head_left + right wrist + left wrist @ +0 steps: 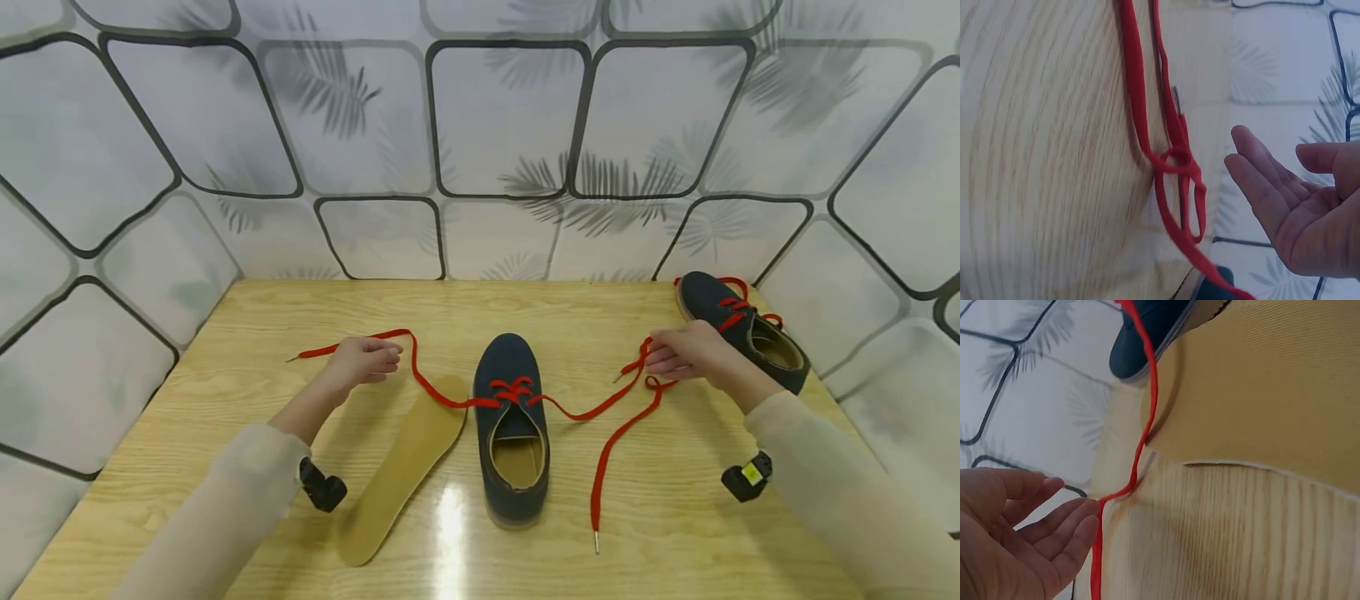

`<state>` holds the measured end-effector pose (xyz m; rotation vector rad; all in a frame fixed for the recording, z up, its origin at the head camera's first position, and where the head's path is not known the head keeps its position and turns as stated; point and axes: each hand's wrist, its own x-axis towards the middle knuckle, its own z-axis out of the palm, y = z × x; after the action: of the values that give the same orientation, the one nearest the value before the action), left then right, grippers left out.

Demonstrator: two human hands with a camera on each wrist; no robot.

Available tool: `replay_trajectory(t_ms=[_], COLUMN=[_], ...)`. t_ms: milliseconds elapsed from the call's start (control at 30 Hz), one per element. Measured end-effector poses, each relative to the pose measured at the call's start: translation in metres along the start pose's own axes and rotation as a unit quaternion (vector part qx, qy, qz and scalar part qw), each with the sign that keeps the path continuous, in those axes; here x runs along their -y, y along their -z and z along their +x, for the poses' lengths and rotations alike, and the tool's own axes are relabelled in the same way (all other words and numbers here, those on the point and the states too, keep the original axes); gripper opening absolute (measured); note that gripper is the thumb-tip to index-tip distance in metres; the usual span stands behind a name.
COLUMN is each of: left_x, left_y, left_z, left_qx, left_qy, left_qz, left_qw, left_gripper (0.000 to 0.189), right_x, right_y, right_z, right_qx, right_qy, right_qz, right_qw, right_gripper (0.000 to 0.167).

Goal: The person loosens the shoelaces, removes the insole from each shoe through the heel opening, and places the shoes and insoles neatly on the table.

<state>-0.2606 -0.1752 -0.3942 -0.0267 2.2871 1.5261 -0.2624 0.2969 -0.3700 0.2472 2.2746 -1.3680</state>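
A navy shoe (504, 362) stands in the middle of the table, toe pointing away, its red lace (431, 387) threaded through the upper eyelets. The lace's left half runs under my left hand (358, 365), whose loosely bent fingers hold nothing; one fingertip (1091, 506) overlaps the lace in the left wrist view. My right hand (690, 354) hovers near the right half, fingers and thumb apart with nothing between them in the right wrist view. Beside it, the lace's end crosses a small loop in another red lace (1138, 106), which trails toward the front of the table.
A tan insole (405, 467) lies left of the shoe, its tip close to the shoe's side. At the back right, a second navy shoe (705, 298) with red laces sits beyond my right hand. Patterned walls (510, 121) border the wooden table (255, 333).
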Motion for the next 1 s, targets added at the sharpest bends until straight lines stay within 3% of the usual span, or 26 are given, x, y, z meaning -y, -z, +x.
replay_trajectory(t_ms=[133,267,333,400,500,600,700,833,1000], left_x=[-0.001,-0.005,-0.007,-0.011,-0.017,-0.022,-0.025,-0.026,-0.024], left_y=[-0.012,-0.023,-0.028,-0.032,-0.037,-0.040,-0.045,-0.052,-0.062], left_z=[-0.004,-0.010,-0.012,-0.013,-0.014,-0.016,-0.017,-0.020,-0.024], left_qx=[-0.012,-0.034,-0.040,-0.029,0.000,0.034,0.071,0.120,0.160], left_qy=[-0.042,-0.087,-0.089,-0.083,-0.050,-0.017,0.016,0.036,0.024], left_qz=[0.052,0.123,0.135,0.106,0.025,-0.040,-0.071,-0.078,-0.031], left_qw=[0.9977,0.9880,0.9860,0.9905,0.9985,0.9985,0.9948,0.9891,0.9863], left_gripper=[0.039,0.036,0.035,0.036,0.037,0.038,0.040,0.041,0.042], right_x=[0.004,0.010,0.015,0.019,0.025,0.032,0.037,0.042,0.046], right_y=[-0.017,-0.042,-0.053,-0.061,-0.070,-0.076,-0.083,-0.094,-0.108], right_z=[-0.003,-0.011,-0.015,-0.019,-0.022,-0.025,-0.028,-0.030,-0.033], right_qx=[-0.023,-0.059,-0.062,-0.045,-0.002,0.034,0.060,0.085,0.100], right_qy=[0.030,0.069,0.080,0.082,0.074,0.062,0.050,0.043,0.043], right_qz=[-0.026,-0.054,-0.060,-0.055,-0.030,-0.015,-0.009,-0.023,-0.072], right_qw=[0.9989,0.9944,0.9931,0.9941,0.9968,0.9974,0.9969,0.9952,0.9914], right_gripper=[0.053,0.050,0.050,0.050,0.051,0.050,0.048,0.047,0.048])
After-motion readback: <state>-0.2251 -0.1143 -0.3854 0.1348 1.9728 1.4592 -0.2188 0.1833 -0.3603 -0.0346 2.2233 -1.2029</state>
